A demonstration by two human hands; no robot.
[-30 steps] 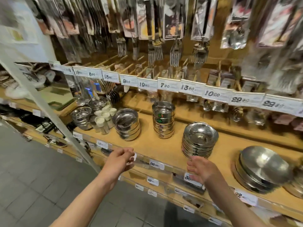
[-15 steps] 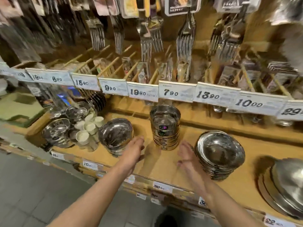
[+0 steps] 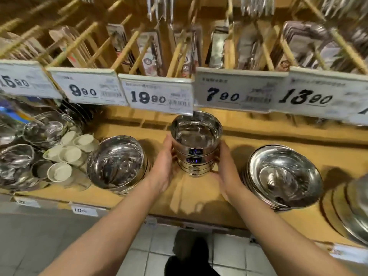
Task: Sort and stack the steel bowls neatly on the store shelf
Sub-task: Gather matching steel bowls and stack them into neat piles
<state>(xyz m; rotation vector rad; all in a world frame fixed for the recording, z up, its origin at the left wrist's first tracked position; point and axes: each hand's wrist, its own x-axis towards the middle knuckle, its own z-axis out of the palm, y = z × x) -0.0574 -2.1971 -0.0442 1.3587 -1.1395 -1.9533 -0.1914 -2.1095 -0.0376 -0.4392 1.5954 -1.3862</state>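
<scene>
A tall stack of small steel bowls (image 3: 196, 140) stands in the middle of the wooden shelf (image 3: 199, 196). My left hand (image 3: 162, 166) presses against its left side and my right hand (image 3: 227, 166) against its right side, so the stack is gripped between both palms. A stack of wider steel bowls (image 3: 117, 166) sits just to the left. Another stack of shallow steel bowls (image 3: 282, 176) sits to the right.
White cups (image 3: 69, 154) and loose steel dishes (image 3: 45, 130) crowd the shelf's left end. Large steel bowls (image 3: 354, 208) lean at the far right. Price tags (image 3: 159, 94) hang low right above the gripped stack. Packaged cutlery (image 3: 151, 48) hangs behind them. A dark shoe (image 3: 189, 255) shows on the tiled floor.
Both hands have moved forward from the shelf's front edge and closed in on the sides of the small bowl stack. The camera has moved closer to the shelf.
</scene>
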